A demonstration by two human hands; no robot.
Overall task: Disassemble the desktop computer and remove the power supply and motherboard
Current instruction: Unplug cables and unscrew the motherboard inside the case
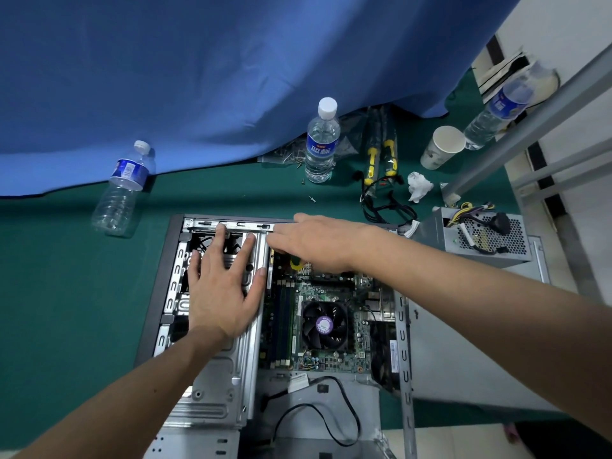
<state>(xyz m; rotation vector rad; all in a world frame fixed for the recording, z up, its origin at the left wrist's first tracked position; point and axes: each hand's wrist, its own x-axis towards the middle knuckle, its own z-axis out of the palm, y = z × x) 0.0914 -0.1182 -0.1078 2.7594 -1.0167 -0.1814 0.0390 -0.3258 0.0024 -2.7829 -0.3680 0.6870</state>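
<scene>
The open desktop case (pixel 173 240) lies flat on the green table. Inside it, the green motherboard (pixel 334 288) carries a black CPU fan (pixel 325 324). My left hand (pixel 222 293) rests flat, fingers spread, on the metal drive cage (pixel 215 369) in the case's left half. My right hand (pixel 318 240) reaches over the motherboard's far edge and grips a screwdriver with a green and yellow handle (pixel 295 262); its tip is hidden under the fingers. The grey power supply (pixel 490 240) sits outside the case at the right with its wires bundled on top.
Behind the case are an upright water bottle (pixel 321 140), a lying bottle (pixel 121 190), a paper cup (pixel 442 147), yellow-handled tools (pixel 381 160), a crumpled tissue (pixel 419 186), loose screws (pixel 312 198) and black cables (pixel 384 207). A blue cloth (pixel 198 77) hangs at the back.
</scene>
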